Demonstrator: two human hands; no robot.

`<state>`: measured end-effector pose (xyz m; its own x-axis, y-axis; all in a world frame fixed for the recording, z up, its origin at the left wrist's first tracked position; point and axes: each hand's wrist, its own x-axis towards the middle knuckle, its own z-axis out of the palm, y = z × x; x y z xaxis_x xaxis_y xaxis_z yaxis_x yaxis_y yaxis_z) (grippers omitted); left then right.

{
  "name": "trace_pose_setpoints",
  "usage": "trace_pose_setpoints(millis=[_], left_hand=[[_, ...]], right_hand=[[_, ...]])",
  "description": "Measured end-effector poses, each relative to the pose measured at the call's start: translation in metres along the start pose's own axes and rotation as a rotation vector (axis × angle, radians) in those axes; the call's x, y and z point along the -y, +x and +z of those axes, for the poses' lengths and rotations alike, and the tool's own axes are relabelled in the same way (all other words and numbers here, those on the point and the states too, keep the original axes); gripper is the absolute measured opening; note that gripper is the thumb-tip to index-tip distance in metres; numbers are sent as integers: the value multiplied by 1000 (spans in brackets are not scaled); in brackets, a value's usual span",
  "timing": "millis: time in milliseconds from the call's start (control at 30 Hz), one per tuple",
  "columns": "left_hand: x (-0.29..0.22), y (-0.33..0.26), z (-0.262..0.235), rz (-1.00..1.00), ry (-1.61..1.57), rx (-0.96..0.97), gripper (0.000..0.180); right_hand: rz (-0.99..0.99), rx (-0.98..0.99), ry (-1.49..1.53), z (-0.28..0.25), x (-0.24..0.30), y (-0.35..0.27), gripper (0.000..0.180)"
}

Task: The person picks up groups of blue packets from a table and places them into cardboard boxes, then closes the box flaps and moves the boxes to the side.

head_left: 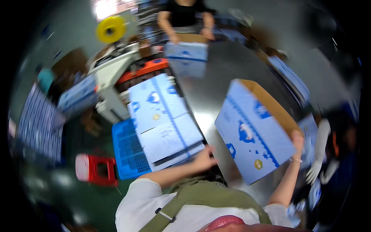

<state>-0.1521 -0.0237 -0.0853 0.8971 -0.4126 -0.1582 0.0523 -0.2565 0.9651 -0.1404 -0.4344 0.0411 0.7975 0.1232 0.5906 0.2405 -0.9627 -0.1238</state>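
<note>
We judge the work partway along: the blue-and-white carton [253, 133], just left of our right hand [297, 143], is opened into a box with its mouth unclosed, while the flat cartons [164, 120] just beyond our left hand [205, 159] remain to be formed. Our right hand is closed on the carton's edge, holding it tilted; our left is loosely open with fingers parted, grasping nothing visible, though blur hides whether it touches the flat cartons.
</note>
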Motion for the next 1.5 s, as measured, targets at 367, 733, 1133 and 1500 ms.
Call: trace_pose_setpoints(millis=[367, 733, 1133, 1500], left_hand=[[-185, 136, 52, 369, 1311, 889, 123], [-110, 174, 152, 366, 1255, 27, 96], [150, 64, 203, -456, -239, 562, 72], [-155, 91, 201, 666, 615, 668, 25]], right_hand=[[134, 1171, -56, 5, 30, -195, 26], [396, 152, 27, -82, -87, -123, 50], [402, 330, 28, -89, 7, -295, 77], [1361, -505, 906, 91, 82, -271, 66]])
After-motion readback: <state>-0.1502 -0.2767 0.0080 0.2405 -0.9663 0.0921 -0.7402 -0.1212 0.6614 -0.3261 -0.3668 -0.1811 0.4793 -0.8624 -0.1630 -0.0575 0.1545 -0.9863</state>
